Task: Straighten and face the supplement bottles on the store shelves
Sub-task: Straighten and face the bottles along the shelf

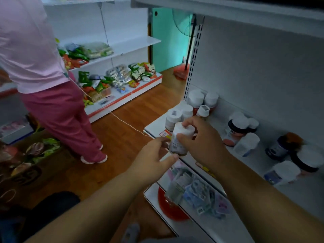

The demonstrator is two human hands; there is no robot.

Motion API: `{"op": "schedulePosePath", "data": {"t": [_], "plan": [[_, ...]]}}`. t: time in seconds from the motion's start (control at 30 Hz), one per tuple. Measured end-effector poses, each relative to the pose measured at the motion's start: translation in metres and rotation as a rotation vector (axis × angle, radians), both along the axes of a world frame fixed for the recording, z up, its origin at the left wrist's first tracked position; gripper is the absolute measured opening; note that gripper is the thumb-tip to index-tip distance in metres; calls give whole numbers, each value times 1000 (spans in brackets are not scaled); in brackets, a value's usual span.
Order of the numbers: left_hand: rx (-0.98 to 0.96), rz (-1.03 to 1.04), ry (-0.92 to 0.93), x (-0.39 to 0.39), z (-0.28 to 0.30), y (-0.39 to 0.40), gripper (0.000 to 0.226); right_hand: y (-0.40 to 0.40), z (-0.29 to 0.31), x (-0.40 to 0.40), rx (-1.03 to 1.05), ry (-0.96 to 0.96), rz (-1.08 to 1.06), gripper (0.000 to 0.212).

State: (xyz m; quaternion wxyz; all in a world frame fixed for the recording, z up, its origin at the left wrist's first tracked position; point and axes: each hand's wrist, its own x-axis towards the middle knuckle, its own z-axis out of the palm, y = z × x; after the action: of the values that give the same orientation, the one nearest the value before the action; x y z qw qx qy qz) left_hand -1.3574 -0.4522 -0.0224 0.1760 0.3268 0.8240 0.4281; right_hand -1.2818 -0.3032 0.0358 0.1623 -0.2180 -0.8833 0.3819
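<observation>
At the shelf's front edge we hold a white-capped bottle: our right hand curls fingers round its cap, our left hand pinches its base. Its label is too blurred to read. More bottles stand behind.

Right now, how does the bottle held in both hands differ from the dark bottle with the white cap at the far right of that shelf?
The held bottle is pale, with a white label, while the dark bottle has a near-black body. The held bottle sits off the shelf, with the right hand in a grip over its cap and the left hand at its base; the dark bottle rests on the shelf, untouched. Both have white caps.
</observation>
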Motion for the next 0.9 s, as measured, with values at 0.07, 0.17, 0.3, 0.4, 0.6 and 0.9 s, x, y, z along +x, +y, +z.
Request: {"op": "schedulePosePath", "data": {"t": [0.07,0.17,0.3,0.4,0.6,0.9], "plan": [[-9,-71,68,-28,-4,11,51,3,-8,-15,53,-4,-73,25],[41,-207,132,-71,-11,23,36,2,-25,-33,87,-8,-218,27],[131,-260,561,-117,-6,44,38,2,-41,-52,126,-44,-400,30],[0,-321,661,-137,0,64,54,2,-53,-65,158,-53,-491,28],[13,-495,784,-146,-13,75,53,-1,-73,-79,230,-86,-492,24],[29,-534,757,-158,-18,80,51,3,-77,-82,344,-121,-500,25]]}}
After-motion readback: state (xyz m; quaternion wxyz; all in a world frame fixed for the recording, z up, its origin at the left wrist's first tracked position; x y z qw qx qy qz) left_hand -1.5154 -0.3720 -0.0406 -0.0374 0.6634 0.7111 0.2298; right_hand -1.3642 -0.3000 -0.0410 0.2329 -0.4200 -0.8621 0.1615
